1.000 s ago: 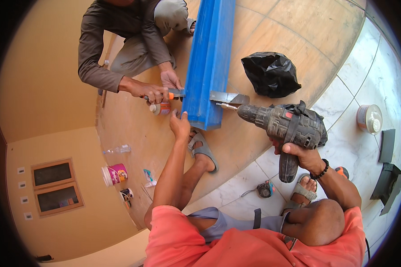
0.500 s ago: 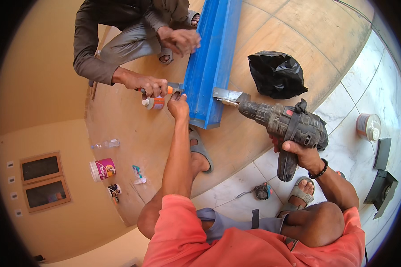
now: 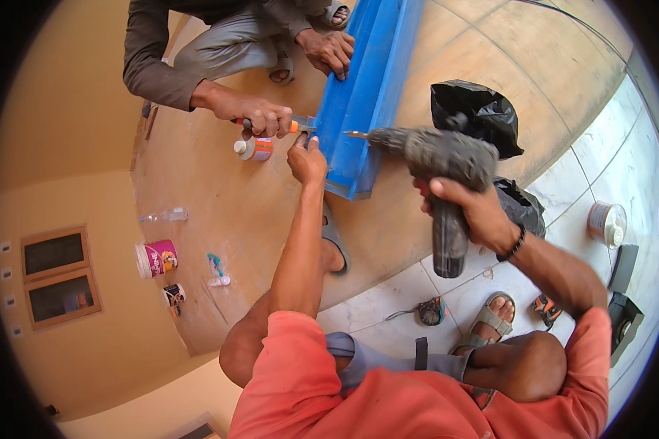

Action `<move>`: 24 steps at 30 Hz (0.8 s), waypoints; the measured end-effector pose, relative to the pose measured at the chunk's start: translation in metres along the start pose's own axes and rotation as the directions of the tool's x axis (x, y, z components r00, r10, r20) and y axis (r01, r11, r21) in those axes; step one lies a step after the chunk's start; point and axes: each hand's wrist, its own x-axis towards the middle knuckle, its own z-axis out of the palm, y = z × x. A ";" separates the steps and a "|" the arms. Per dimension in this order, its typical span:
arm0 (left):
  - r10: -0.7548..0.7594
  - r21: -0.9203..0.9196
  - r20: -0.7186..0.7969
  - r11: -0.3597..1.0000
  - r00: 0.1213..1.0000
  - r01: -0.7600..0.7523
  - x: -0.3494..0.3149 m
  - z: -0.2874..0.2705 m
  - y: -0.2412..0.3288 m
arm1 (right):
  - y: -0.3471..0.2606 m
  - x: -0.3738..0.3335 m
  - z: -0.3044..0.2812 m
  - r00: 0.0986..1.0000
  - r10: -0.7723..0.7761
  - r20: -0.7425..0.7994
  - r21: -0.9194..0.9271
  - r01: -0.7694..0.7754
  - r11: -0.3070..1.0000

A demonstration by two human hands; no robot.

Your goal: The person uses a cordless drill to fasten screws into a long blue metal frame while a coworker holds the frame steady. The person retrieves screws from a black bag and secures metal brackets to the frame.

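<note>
While right hand (image 3: 476, 212) grip wraps grey drill (image 3: 436, 157), left hand (image 3: 307, 161) fingers press blue panel (image 3: 366, 95); pink-labelled tub (image 3: 156, 258) left.

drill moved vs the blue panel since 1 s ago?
Yes. The drill in the right hand has lifted, its bit now against the blue panel face instead of below its end.

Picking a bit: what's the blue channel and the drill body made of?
Blue channel: probably painted or coated sheet metal; thin folded edges, even semi-gloss blue; plastic not ruled out. Drill in the right hand: likely moulded plastic housing, dull grey, seemingly dusty; its bit looks like bare metal.
</note>
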 end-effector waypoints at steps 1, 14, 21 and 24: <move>0.000 0.013 0.008 1.000 1.000 0.000 0.003 -0.001 -0.005 | -0.003 0.009 0.007 0.999 0.036 -0.026 0.014 -0.036 0.999; 0.152 -0.171 0.106 0.976 0.983 -0.132 0.000 -0.015 0.011 | 0.025 0.081 0.082 0.941 0.113 -0.320 0.303 -0.011 0.953; 0.228 -0.239 0.172 0.954 0.959 -0.184 0.012 -0.015 -0.005 | 0.039 0.096 0.090 0.930 0.140 -0.340 0.338 -0.018 0.941; 0.204 -0.186 0.181 0.968 0.962 -0.170 0.010 -0.016 -0.002 | 0.037 0.094 0.090 0.927 0.156 -0.341 0.367 -0.022 0.930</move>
